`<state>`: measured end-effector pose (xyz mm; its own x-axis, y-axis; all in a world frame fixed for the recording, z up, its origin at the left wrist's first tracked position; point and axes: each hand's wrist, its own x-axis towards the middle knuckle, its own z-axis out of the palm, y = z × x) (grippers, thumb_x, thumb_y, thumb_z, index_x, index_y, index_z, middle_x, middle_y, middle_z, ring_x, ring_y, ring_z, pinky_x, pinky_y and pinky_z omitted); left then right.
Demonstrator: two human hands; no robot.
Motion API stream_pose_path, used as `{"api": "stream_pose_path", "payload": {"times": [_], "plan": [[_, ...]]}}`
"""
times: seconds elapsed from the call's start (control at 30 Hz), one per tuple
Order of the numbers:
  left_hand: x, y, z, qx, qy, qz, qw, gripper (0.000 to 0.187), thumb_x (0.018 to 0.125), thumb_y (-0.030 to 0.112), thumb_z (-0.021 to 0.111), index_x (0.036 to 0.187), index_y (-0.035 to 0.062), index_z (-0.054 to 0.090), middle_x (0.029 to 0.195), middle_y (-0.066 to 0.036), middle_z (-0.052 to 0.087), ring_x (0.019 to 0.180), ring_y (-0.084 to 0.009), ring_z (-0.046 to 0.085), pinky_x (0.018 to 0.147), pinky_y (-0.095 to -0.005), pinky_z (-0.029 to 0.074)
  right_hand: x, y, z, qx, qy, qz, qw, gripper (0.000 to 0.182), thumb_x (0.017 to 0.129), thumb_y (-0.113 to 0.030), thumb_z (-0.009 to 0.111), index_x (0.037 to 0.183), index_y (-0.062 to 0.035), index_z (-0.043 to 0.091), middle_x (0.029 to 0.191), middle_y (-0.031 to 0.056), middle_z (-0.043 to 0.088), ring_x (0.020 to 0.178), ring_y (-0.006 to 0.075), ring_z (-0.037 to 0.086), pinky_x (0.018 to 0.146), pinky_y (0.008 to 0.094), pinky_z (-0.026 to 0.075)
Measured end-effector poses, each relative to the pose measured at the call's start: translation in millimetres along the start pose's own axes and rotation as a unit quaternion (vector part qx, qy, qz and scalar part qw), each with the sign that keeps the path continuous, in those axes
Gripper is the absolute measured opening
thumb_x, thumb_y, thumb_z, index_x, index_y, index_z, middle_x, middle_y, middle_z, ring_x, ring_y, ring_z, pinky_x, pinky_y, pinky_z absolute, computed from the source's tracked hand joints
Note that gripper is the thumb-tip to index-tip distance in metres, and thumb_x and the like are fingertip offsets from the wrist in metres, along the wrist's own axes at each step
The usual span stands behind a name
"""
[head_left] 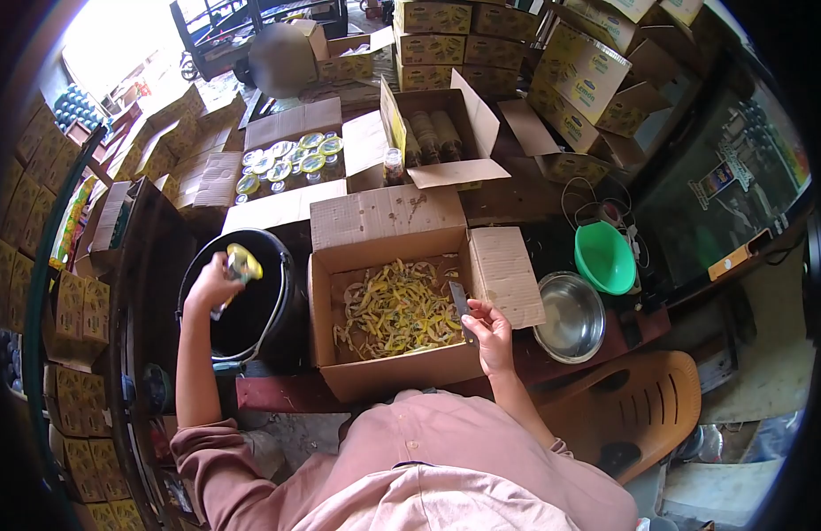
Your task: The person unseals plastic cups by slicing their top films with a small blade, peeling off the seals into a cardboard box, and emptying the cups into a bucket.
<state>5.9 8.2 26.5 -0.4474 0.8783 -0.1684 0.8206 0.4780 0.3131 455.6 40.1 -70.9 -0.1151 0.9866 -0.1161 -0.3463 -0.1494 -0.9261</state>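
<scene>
Over the black bucket [282, 305], my left hand [214, 285] holds a small container with a yellow printed lid [244, 263]; its lower part is blurred. My right hand [488, 334] grips a thin grey blade [461, 301] near the right wall of an open cardboard box [366, 376]. Inside that box lies a heap of yellow and greenish strips [397, 310]. To the right of my right hand stands a steel bowl [570, 319].
Lidded cups [311, 163] fill a box behind the bucket. Another open box [477, 124] holds several brown cylinders, with a jar [393, 166] beside them. A green basin [605, 257] overlaps the steel bowl's edge. An orange chair [596, 398] is at the right.
</scene>
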Motion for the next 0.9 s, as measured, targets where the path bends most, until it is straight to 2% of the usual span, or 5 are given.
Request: {"api": "stream_pose_path", "payload": {"times": [0.1,0.2,0.53,0.63,0.9], "plan": [[12,7,4,-0.063,0.169,0.071,0.981,0.061,0.072,0.017,0.065,0.122,-0.0033,0.037,0.104,-0.021,0.059,0.093,-0.0301,0.06,0.079,-0.0357,0.048,0,-3,3,0.006,-0.007,0.012,1.0,0.026,0.075,0.004,0.062,0.1,-0.0015,0.059,0.082,0.002,0.06,0.073,0.0069,0.056,0.07,0.0192,0.046],[5,50,0,-0.311,0.158,0.119,0.93,0.052,0.079,0.016,0.06,0.121,-0.0038,0.037,0.104,-0.018,0.059,0.09,-0.0234,0.061,0.075,-0.0324,0.049,3,-5,6,-0.002,-0.014,0.005,1.0,0.029,0.074,0.004,0.064,0.102,-0.0012,0.058,0.083,0.0027,0.06,0.073,0.0081,0.057,0.069,0.0202,0.047],[-58,168,88,-0.606,-0.072,0.223,0.76,0.044,0.076,0.008,0.051,0.118,0.0038,0.037,0.095,-0.009,0.056,0.077,-0.0091,0.054,0.059,-0.0208,0.047,26,-58,37,-0.1,-0.028,-0.131,0.986,0.026,0.072,0.003,0.067,0.097,-0.0031,0.062,0.08,0.0019,0.061,0.07,0.0078,0.057,0.064,0.0202,0.047],[-70,187,107,-0.502,0.051,0.344,0.792,0.061,0.063,0.007,0.073,0.114,0.0016,0.04,0.1,-0.011,0.057,0.09,-0.0172,0.059,0.073,-0.0286,0.049,29,-84,47,-0.283,-0.062,-0.328,0.899,0.022,0.072,0.005,0.067,0.091,-0.0052,0.065,0.078,0.0037,0.062,0.067,0.0096,0.057,0.063,0.0212,0.047],[-89,192,92,-0.339,0.128,0.353,0.862,0.063,0.054,0.004,0.074,0.109,0.0017,0.045,0.103,-0.014,0.05,0.098,-0.0318,0.051,0.085,-0.037,0.043,34,-128,63,-0.503,-0.193,-0.537,0.649,0.025,0.062,-0.001,0.063,0.086,-0.0068,0.064,0.083,0.0029,0.06,0.078,0.0214,0.058,0.068,0.0336,0.048]]}}
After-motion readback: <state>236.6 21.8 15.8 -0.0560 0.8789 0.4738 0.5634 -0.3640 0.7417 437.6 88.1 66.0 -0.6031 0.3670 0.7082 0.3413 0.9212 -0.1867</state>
